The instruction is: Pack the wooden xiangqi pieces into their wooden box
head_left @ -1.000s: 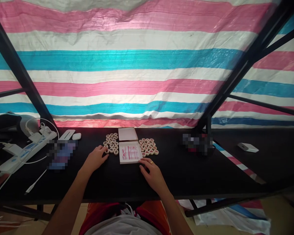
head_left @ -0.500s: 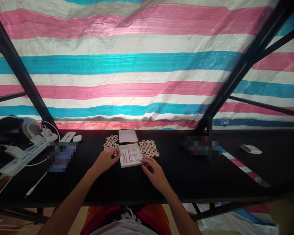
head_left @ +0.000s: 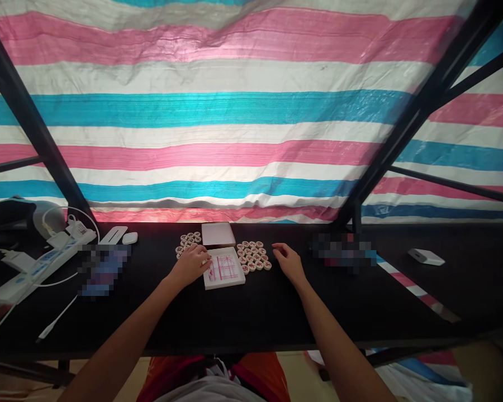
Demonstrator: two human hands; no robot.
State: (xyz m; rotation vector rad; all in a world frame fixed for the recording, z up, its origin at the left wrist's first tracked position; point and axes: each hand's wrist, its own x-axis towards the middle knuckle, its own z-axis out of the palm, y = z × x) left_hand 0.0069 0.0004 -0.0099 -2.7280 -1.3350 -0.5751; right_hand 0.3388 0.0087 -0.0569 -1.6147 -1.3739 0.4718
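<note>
Here we have the left hand (head_left: 190,263), palm down, fingers loosely curled at the left rim of a shallow, square white box (head_left: 223,285) with red lines printed on its floor; whether it grips anything, we cannot tell. Across from it, our right hand (head_left: 288,262) sits above the table, thumb and forefinger a little parted, nothing visible between them. Just to its left we see a cluster of round cream pieces with red characters (head_left: 254,257), close by the box's right side. On the other flank, round cream pieces with dark characters (head_left: 188,240) peek out, partly hidden behind our left hand. Behind the box lies a square, pale-lined tray (head_left: 218,234), all on a flat black tabletop (head_left: 243,318). Farther left we spot a long white power strip (head_left: 37,269).
</note>
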